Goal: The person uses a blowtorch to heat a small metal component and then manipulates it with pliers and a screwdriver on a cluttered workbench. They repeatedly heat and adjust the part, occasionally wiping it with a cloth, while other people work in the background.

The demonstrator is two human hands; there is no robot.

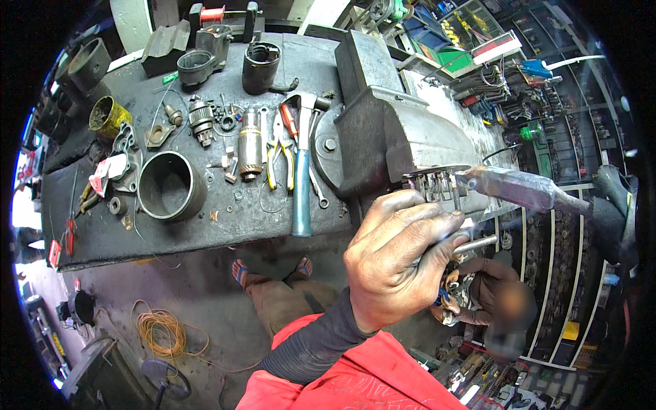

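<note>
My left hand (pixel 403 256), in a black sleeve, is closed in front of the bench vise (pixel 424 130). Its fingertips pinch a thin metal strip (pixel 456 197) beside a round plate with upright metal tabs (pixel 430 183) at the vise jaws. The blunt tip of a heavy soldering iron (pixel 516 189) meets the plate from the right. At the iron's handle end a dark grey shape, seemingly my right hand (pixel 615 212) in a covering, closes around it; the fingers are partly lost at the rim. A steel bar (pixel 478 244) sticks out beyond my left thumb.
On the dark bench lie a hammer (pixel 302 171), pliers (pixel 280 154), a wrench (pixel 316 181), a motor armature (pixel 251 147) and a metal cylinder (pixel 171 186). Another person (pixel 495 294) crouches at the lower right, near shelves. An orange cord (pixel 164 331) is coiled on the floor.
</note>
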